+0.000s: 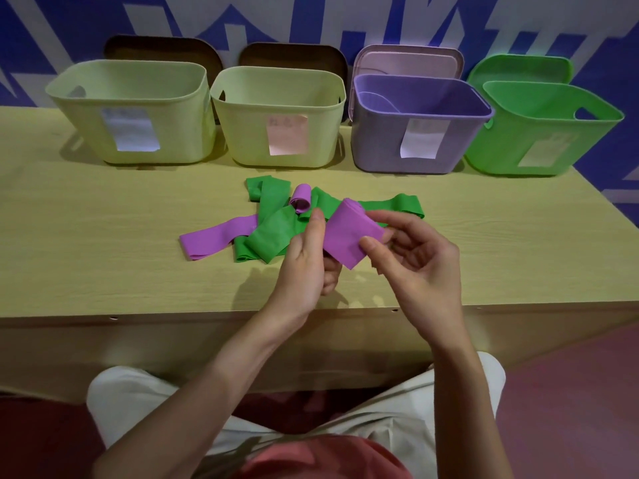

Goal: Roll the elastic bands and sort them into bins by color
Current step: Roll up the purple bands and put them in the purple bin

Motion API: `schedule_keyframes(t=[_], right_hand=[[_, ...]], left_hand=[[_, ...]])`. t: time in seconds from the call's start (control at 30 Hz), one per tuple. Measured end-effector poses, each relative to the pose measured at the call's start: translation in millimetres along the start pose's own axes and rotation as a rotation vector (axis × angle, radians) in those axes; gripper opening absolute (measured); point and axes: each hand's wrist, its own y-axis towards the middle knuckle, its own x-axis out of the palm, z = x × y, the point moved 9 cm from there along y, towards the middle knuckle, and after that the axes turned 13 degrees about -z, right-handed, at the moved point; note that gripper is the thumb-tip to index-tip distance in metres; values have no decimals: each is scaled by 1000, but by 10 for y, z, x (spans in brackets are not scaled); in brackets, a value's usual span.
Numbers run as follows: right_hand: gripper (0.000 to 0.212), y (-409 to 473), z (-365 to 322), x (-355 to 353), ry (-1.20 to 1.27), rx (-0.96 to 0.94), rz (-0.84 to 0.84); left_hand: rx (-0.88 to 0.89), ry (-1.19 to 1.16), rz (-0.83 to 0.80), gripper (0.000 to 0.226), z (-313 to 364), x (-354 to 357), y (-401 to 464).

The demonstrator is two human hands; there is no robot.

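Observation:
A purple elastic band (pixel 349 235), folded flat, is held above the table's front part by both hands. My left hand (pixel 306 267) grips its left edge with thumb on top and fingers curled beneath. My right hand (pixel 415 257) pinches its right end between thumb and fingers. Behind them lies a pile of green bands (pixel 273 219), a flat purple band (pixel 216 238) and a small purple roll (pixel 301 198). At the back stand a purple bin (pixel 380 146) and a green bin (pixel 498 146).
Two pale yellow-green bins (pixel 86 126) (pixel 242 133) stand at the back left, each with a paper label. Lids lean against the wall behind all the bins. The wooden table (pixel 103 236) ends at a front edge just below my hands.

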Motion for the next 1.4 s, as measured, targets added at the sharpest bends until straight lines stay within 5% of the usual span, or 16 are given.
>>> schedule_keyframes(t=[0.2,0.37,0.53,0.77,0.97,1.13,1.4], right_hand=[[26,95,63,-33,-52,-22,-6],[30,223,129,-31,-94,-13,-95],[43,413,48,-97,-465,-73,-272],[31,550,-13,-22,-836,-190,-548],[29,519,13,-150,-715,-208,-469],[29,501,35,-132,-663,-221,-479],[28,550,42,-56,-654,-221,-544]], left_hand=[[-68,-78,-160,49,-18,70,28],[-168,87,-244,55,-21,12,127],[-317,235,-363,52,-40,-26,277],[-478,470,-572,60,-112,-49,461],[-561,170,-532,38,-164,-181,529],[-682,-213,-619,44,-196,-108,439],[-719,-200,-668,64,-179,-121,494]])
